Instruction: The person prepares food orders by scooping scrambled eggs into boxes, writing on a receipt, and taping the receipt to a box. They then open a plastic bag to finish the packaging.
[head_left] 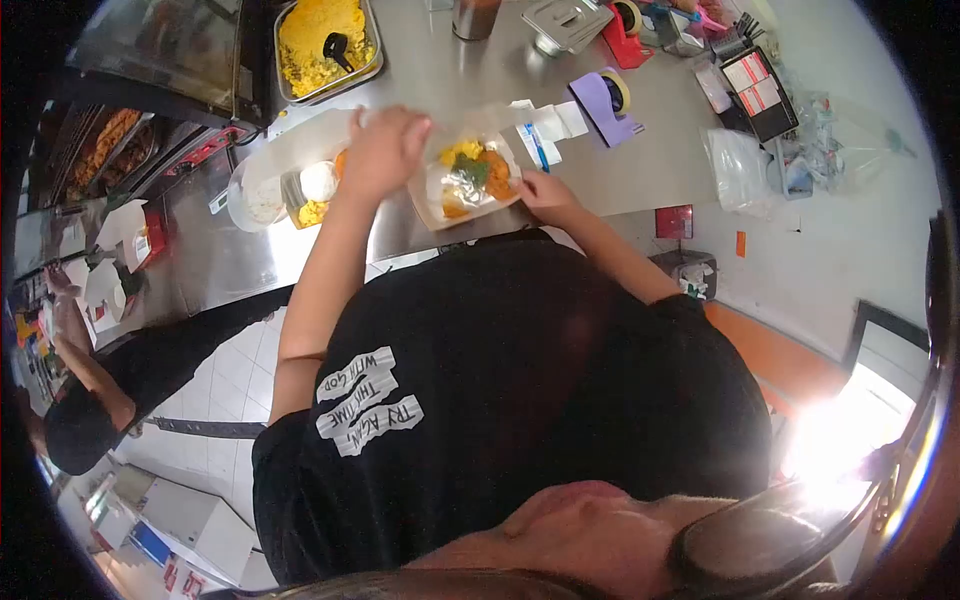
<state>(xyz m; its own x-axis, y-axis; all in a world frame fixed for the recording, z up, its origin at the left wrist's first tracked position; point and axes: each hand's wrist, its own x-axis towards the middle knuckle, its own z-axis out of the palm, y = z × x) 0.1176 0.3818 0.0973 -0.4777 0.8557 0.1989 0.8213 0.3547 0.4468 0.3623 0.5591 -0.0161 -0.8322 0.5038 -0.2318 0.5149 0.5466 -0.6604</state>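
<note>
An open paper food box [432, 208] sits on the steel counter, holding orange-brown fried pieces [494, 176], green garnish [467, 168] and some yellow food. With fingers pinched on its right side, my right hand [548, 197] grips the food box. My left hand [388, 152] is raised just left of the box, its fingers smeared by motion, so whether it holds anything cannot be made out. Beside my left wrist are a round white item [319, 182], yellow food [312, 213] and a clear plastic tub [262, 203], partly behind my forearm.
A steel tray [375, 62] of yellow rice with a black scoop [338, 48] stands at the back left. Behind the box lie white papers with a blue pen [533, 148], a purple tape dispenser [606, 112] and a lidded steel pan [568, 22]. A co-worker [85, 420] stands at far left.
</note>
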